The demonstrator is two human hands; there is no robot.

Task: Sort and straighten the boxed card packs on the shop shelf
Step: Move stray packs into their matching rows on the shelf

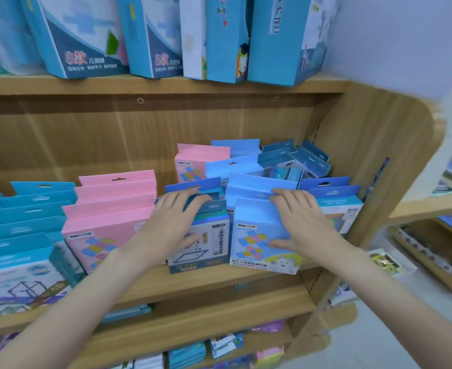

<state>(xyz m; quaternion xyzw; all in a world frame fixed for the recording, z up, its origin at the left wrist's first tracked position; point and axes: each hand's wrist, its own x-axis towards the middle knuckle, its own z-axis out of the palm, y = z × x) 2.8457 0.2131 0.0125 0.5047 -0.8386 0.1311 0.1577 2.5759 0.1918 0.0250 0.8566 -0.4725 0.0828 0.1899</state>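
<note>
Reaching into the middle tier of a wooden shop shelf (pixel 214 286), both bare forearms stretching up from the bottom edge of the frame. Left hand (pixel 171 222) lying half-curled over the dark-blue card pack (pixel 200 251) at the front of its row, fingers hooking the hang tab at the top, thumb pressing against the printed face. Right hand (pixel 304 222) clasping the light-blue card pack (pixel 259 246) just beside it, fingers bent over the upper fold, thumb flattening along the lower face near the coloured squares. Both packs standing upright near the shelf's front lip, side by side and nearly touching. Crowding in directly to the left, a row of pink packs (pixel 110 209), leaning back in overlapping steps; farther left, a longer file of teal-blue packs (pixel 22 222). Hemming in the right hand, another row of blue packs (pixel 336 203) standing against the shelf's side panel (pixel 379 155). Piling up untidily behind, a single pink pack (pixel 192 166) and a jumble of tilted blue packs (pixel 294 161) in the rear corner. Looming overhead on the next tier, tall blue boxes (pixel 155 35) standing in a line. Showing below, blurred stacks of small packets on lower tiers.
</note>
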